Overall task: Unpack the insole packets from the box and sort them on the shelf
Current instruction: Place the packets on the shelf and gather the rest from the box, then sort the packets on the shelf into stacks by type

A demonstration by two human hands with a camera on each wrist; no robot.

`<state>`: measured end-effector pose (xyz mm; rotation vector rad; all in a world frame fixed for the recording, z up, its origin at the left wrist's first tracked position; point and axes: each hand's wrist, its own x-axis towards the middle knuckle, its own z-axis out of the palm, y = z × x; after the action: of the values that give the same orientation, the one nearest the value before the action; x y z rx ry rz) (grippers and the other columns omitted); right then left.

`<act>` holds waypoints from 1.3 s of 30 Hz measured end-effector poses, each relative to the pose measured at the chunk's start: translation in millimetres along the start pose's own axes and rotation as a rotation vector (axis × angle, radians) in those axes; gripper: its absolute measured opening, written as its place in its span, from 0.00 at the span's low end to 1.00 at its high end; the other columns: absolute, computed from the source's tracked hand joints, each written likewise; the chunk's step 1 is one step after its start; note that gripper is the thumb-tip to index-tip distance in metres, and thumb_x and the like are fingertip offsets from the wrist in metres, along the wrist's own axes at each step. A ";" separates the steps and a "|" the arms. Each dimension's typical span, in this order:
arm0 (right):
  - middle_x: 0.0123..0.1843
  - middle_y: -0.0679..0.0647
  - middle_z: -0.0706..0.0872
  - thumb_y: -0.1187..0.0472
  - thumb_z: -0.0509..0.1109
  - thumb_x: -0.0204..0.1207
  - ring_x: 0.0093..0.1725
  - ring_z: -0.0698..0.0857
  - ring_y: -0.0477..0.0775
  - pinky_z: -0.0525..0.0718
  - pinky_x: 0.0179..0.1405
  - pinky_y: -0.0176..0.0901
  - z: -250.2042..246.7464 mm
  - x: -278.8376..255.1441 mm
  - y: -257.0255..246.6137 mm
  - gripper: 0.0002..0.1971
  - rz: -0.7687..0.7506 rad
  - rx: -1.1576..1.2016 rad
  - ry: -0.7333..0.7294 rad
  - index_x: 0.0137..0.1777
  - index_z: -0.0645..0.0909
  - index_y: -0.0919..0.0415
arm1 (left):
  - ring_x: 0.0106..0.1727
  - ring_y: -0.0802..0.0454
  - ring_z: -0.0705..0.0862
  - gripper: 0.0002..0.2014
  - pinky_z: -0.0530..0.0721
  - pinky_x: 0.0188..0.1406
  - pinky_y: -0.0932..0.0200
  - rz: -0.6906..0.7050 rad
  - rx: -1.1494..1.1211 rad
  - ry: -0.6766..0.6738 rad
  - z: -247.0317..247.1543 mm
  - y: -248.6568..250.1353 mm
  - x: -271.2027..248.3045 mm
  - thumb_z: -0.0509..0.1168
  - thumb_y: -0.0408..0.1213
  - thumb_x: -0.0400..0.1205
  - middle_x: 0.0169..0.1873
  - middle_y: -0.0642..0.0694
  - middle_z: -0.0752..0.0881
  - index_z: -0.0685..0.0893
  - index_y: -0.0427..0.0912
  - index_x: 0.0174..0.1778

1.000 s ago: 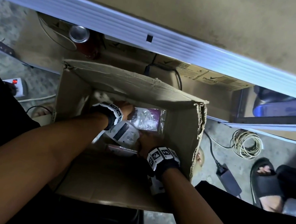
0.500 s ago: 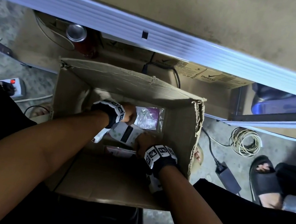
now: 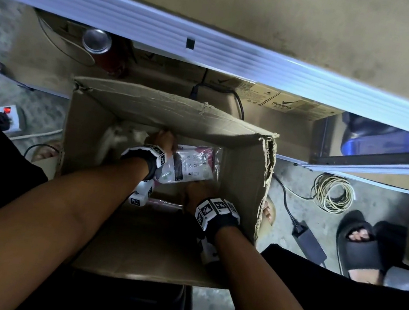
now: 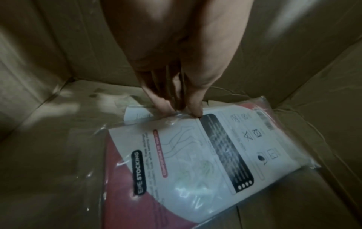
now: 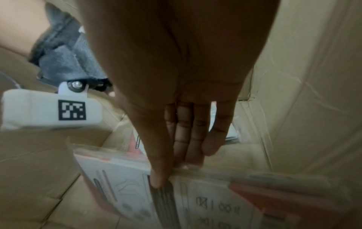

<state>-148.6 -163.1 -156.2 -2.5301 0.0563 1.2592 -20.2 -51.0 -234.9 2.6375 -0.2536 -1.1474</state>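
An open cardboard box stands on the floor below the shelf edge. Inside lies an insole packet, a clear bag with a white and red card. My left hand is deep in the box and pinches that packet's far edge with its fingertips. My right hand is nearer the box's front wall. It grips the top edge of a second packet between thumb and straight fingers. A pink packet edge shows below the left wrist.
A can and flat cartons sit under the shelf behind the box. On the floor lie a power strip at the left, and a cable coil, a power adapter and a sandalled foot at the right.
The white packet has shifted toward the box's far right, over the purple one. My left hand went with it. My right hand stayed low near the front wall.
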 end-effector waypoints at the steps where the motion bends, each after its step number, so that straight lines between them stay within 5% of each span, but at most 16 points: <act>1: 0.76 0.63 0.77 0.64 0.64 0.84 0.77 0.74 0.64 0.70 0.75 0.51 -1.2 0.0 -0.8 0.19 0.009 -0.007 -0.023 0.73 0.76 0.66 | 0.63 0.35 0.83 0.10 0.82 0.63 0.42 0.002 0.002 0.005 0.9 0.4 -0.6 0.65 0.29 0.79 0.61 0.41 0.85 0.88 0.47 0.37; 9: 0.70 0.61 0.83 0.63 0.70 0.80 0.70 0.82 0.61 0.79 0.70 0.50 -1.9 3.4 -0.7 0.17 0.007 -0.080 -0.059 0.68 0.82 0.64 | 0.70 0.35 0.76 0.06 0.79 0.66 0.44 0.076 0.093 0.012 1.3 -2.7 -2.8 0.65 0.33 0.82 0.64 0.37 0.81 0.87 0.42 0.50; 16: 0.69 0.64 0.81 0.64 0.74 0.75 0.69 0.82 0.66 0.82 0.67 0.55 0.3 6.6 -2.2 0.19 0.057 -0.029 -0.079 0.66 0.82 0.65 | 0.60 0.35 0.85 0.10 0.83 0.60 0.45 0.187 0.037 -0.051 -16.4 -4.3 -17.2 0.70 0.34 0.78 0.56 0.34 0.87 0.86 0.38 0.53; 20: 0.72 0.65 0.80 0.67 0.67 0.80 0.71 0.80 0.66 0.80 0.69 0.55 -5.0 3.2 -2.8 0.17 0.071 0.038 -0.022 0.69 0.81 0.65 | 0.51 0.42 0.89 0.06 0.84 0.51 0.58 0.274 0.046 -0.067 -29.6 6.7 -36.4 0.69 0.26 0.75 0.44 0.38 0.92 0.92 0.35 0.42; 22: 0.75 0.67 0.77 0.68 0.62 0.84 0.75 0.77 0.65 0.74 0.74 0.53 -10.1 -1.7 -6.7 0.18 0.095 0.083 0.018 0.72 0.78 0.67 | 0.47 0.45 0.89 0.05 0.78 0.42 0.66 0.319 0.077 -0.042 -37.3 15.1 -49.1 0.70 0.26 0.76 0.41 0.41 0.92 0.92 0.36 0.40; 27: 0.74 0.67 0.78 0.64 0.59 0.86 0.73 0.77 0.65 0.74 0.71 0.52 -29.4 -27.3 -16.9 0.18 0.081 0.006 0.170 0.74 0.76 0.67 | 0.54 0.40 0.86 0.06 0.85 0.56 0.47 0.386 0.275 0.068 -63.0 29.2 -87.9 0.68 0.35 0.78 0.50 0.43 0.89 0.90 0.47 0.45; 34: 0.59 0.65 0.89 0.64 0.70 0.74 0.60 0.87 0.66 0.85 0.58 0.50 -69.5 -84.2 -38.7 0.11 0.026 -0.050 0.366 0.54 0.89 0.61 | 0.51 0.40 0.88 0.06 0.85 0.50 0.53 0.517 0.332 0.305 -114.8 33.9 -146.2 0.70 0.35 0.75 0.48 0.46 0.91 0.91 0.49 0.41; 39: 0.50 0.61 0.91 0.64 0.73 0.70 0.52 0.90 0.64 0.82 0.42 0.44 -96.6 -136.9 -57.6 0.07 0.009 -0.131 0.496 0.46 0.90 0.61 | 0.47 0.47 0.89 0.06 0.81 0.44 0.60 0.595 0.330 0.407 -156.0 37.3 -195.0 0.72 0.33 0.75 0.40 0.51 0.91 0.91 0.47 0.36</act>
<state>-147.9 -151.0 20.6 -2.8972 0.0980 0.6278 -39.0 -11.2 13.7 2.6827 -1.1243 -0.3934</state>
